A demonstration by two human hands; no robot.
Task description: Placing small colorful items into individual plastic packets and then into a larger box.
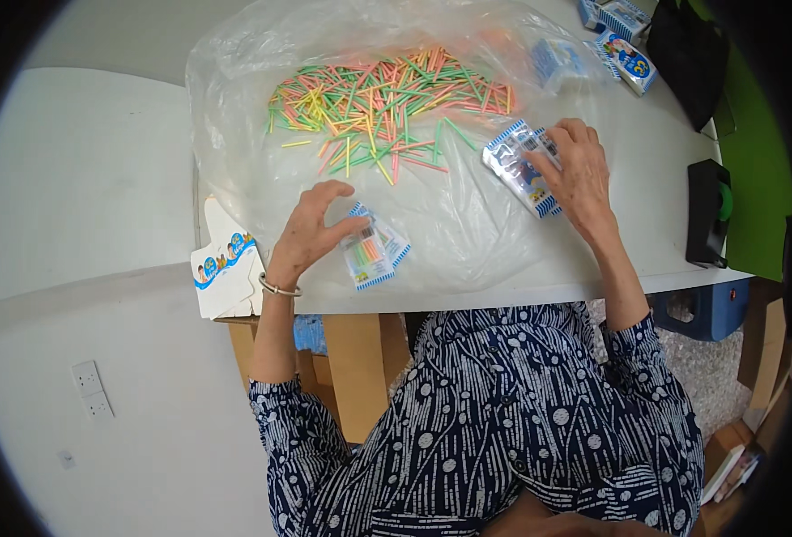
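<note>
Packets (366, 259) lie just left of frame centre; my left hand (308, 231), fingers apart, has its thumb over them. My right hand (582, 174) touches pouches (514, 168), upper right; grip unclear. Best to lift singly, by the edge.

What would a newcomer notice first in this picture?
Probably the heap of pink, green and yellow sticks, at the upper middle on clear plastic. Then the right hand, to the right below it, touching silver, blue-striped packets; and the left hand, below the heap's left side, at small sachets.
</note>
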